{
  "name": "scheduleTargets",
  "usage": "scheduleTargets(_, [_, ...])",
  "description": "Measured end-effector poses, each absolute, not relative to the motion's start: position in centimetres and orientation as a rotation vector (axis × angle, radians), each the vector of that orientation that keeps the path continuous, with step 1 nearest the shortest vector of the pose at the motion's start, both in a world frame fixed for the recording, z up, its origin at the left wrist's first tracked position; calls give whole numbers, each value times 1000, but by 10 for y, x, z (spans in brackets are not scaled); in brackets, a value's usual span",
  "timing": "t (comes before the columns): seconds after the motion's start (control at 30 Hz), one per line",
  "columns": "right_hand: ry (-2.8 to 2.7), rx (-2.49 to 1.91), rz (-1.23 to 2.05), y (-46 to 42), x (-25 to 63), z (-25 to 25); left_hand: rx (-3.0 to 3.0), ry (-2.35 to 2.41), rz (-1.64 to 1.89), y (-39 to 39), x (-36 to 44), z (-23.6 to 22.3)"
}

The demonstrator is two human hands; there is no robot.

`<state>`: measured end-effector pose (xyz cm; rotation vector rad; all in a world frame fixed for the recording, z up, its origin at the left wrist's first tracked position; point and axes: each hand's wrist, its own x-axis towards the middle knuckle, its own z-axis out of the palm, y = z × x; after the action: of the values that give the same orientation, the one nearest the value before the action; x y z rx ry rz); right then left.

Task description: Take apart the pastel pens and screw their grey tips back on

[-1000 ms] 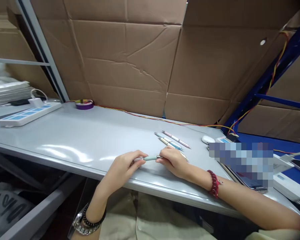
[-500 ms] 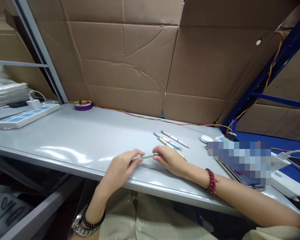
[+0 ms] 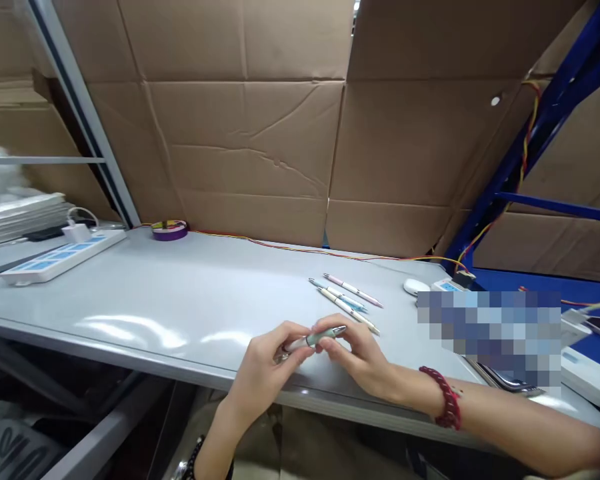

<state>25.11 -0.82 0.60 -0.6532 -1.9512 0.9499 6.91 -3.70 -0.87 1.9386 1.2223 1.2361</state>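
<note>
As head view has it, green pen (image 3: 316, 339) slants over desk (image 3: 205, 287) near front edge; left hand (image 3: 269, 360) pinching whitish end, right hand (image 3: 359, 353) pinching green barrel (metal tip poking past). Danger, likely: slack pinch or sudden twist could drop pen, roll it off front edge or into cream pen (image 3: 349, 311) just beyond.
</note>
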Motion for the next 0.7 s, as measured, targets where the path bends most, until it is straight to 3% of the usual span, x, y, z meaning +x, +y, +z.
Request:
scheduleTargets(0.1, [-1725,-691,1167,-10,250,5,1920,1055,1281,-43,76,-10])
scheduleTargets(0.27, [-1421,-784,1472,-7,248,1,2110,725,913,-60,82,-7])
scheduleTargets(0.37, [-1457,-786,1602,-8,248,1,2279,622,895,-64,92,-12])
scheduleTargets(0.7, [-1704,-754,1523,-16,251,6,2637,709,1123,-65,98,-45])
